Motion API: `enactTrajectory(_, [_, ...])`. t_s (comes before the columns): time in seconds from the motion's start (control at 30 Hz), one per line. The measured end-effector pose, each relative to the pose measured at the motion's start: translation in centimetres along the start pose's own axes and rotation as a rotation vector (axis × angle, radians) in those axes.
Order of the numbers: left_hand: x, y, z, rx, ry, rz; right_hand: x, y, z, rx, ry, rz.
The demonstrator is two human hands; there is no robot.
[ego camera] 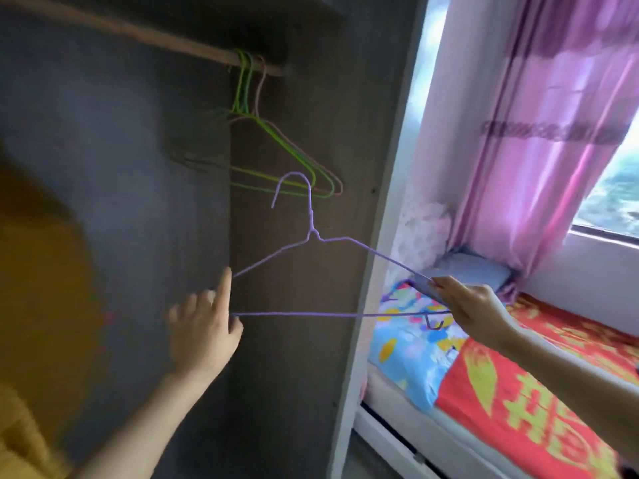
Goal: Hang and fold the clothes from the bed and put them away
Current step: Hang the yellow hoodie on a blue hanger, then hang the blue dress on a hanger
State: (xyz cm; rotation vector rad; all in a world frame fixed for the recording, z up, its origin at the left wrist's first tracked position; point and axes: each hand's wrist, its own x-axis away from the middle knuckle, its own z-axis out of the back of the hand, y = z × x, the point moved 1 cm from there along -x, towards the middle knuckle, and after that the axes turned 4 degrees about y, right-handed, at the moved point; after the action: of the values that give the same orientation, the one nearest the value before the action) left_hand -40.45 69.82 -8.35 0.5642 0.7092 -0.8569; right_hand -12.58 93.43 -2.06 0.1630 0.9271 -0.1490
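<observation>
A purple hanger [294,314] of thin wire, triangular with a twisted neck and an open curved hook, is held level and upright in front of the dark wood-grain panel of the wardrobe [294,392]. The right hand [473,305] grips the hanger's right corner, fingers curled round the wire. At the hanger's left corner is the left hand [204,326], index finger straight and pointing up along the wire, the other fingers bent. The corner itself is hidden behind that hand, so I cannot tell whether it pinches the wire or only touches it.

Above the purple hanger, green hangers [243,84] of the same thin wire and a pale pink one hang on a round wooden rod [173,41]. To its right lies the bed [518,392], under a red cover with yellow figures, and beyond it a sheer pink curtain [553,133]. Far to its left is a blurred yellow fabric [34,305].
</observation>
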Motion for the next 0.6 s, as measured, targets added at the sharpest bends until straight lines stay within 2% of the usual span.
enactTrajectory(0.2, [1.3,11.9,-3.2,0.168,-0.043,-0.07,12.3,7.7,8.0,0.118,0.065,-0.194])
enactTrajectory(0.37, [1.9,25.1,-6.3,0.397,-0.005,-0.147,21.1,13.1,16.3,0.278,0.024,-0.302])
enactTrajectory(0.47, [3.5,35.2,-7.9,0.596,-0.263,-0.273,26.7,14.8,23.1,0.373,0.009,-0.346])
enactTrajectory(0.6, [7.3,47.8,-9.4,1.036,-0.558,-0.343,34.1,14.3,31.1,0.562,-0.018,-0.448])
